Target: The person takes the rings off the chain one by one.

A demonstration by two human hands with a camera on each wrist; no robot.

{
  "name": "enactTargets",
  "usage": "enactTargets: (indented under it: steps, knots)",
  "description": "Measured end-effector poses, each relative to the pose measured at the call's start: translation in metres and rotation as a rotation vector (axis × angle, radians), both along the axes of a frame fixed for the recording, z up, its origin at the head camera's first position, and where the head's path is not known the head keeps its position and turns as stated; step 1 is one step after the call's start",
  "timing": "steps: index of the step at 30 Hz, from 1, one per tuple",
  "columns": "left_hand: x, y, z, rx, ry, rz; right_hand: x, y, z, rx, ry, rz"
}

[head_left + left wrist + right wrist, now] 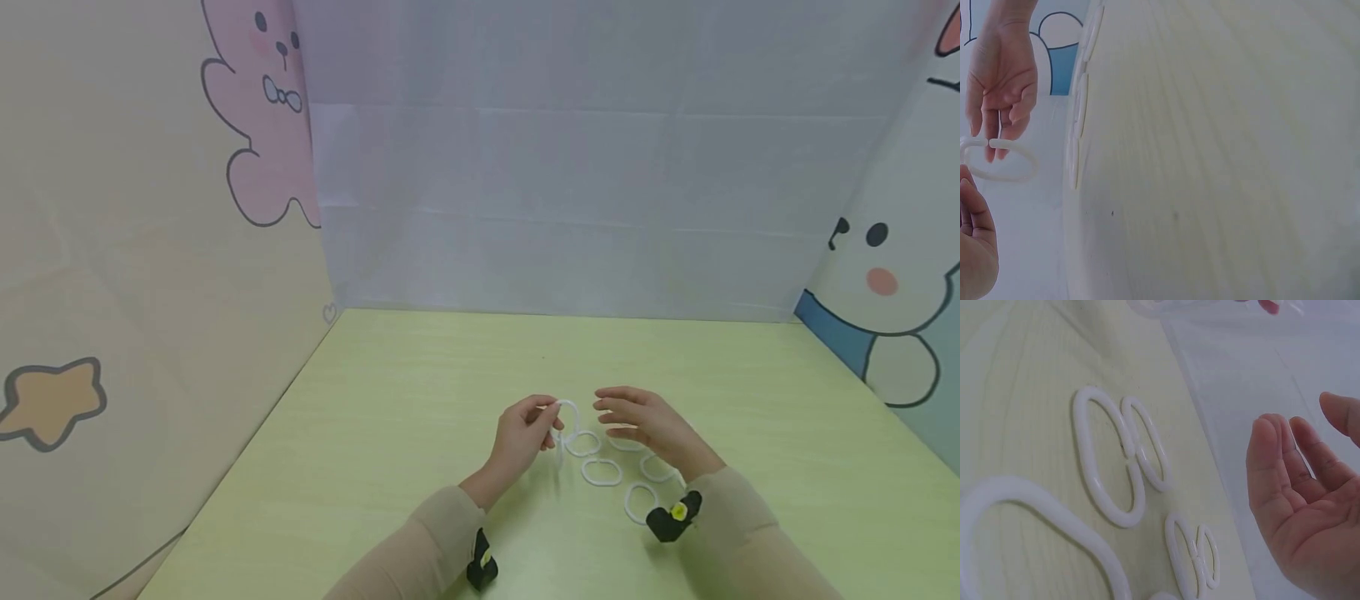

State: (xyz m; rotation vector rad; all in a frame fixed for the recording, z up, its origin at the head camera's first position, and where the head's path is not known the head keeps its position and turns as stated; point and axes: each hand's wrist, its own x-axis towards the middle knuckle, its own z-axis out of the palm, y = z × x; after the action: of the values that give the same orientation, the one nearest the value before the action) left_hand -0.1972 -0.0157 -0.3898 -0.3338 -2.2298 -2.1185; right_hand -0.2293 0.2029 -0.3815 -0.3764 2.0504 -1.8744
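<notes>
My left hand (523,432) pinches a white plastic ring link (577,417) between thumb and fingertips, above the table. A second white link (559,454) hangs below the same fingers. In the left wrist view, the upper link (1019,179) shows a small gap in its loop. My right hand (651,423) hovers to the right with fingers spread and nothing in them; its bare palm (1316,531) shows in the right wrist view. Loose links lie beneath both hands, among them an oval one (602,485) and a rounder one (627,503) by the right wrist.
Several white links, such as a split oval (1085,450), lie flat on the pale yellow-green table (420,375). A grey-white cloth (562,183) hangs behind the table. Cartoon-printed sheets (135,250) stand along both sides.
</notes>
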Motion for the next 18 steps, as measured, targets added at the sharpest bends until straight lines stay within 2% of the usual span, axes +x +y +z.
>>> enactTargets:
  steps: [5, 9, 13, 18]
  knots:
    - [0.013, -0.001, 0.021, 0.009, 0.002, -0.009, 0.001, -0.005, 0.001, -0.006, 0.001, 0.025]
    - [0.015, 0.000, 0.024, 0.002, 0.000, -0.013, 0.001, -0.008, 0.001, -0.009, 0.004, 0.044]
    - [0.012, 0.000, 0.021, -0.004, -0.008, -0.003, 0.002, -0.012, 0.000, -0.018, 0.006, 0.077]
    - [0.001, 0.002, 0.006, 0.001, -0.019, 0.006, 0.004, -0.017, 0.000, -0.036, -0.009, 0.093]
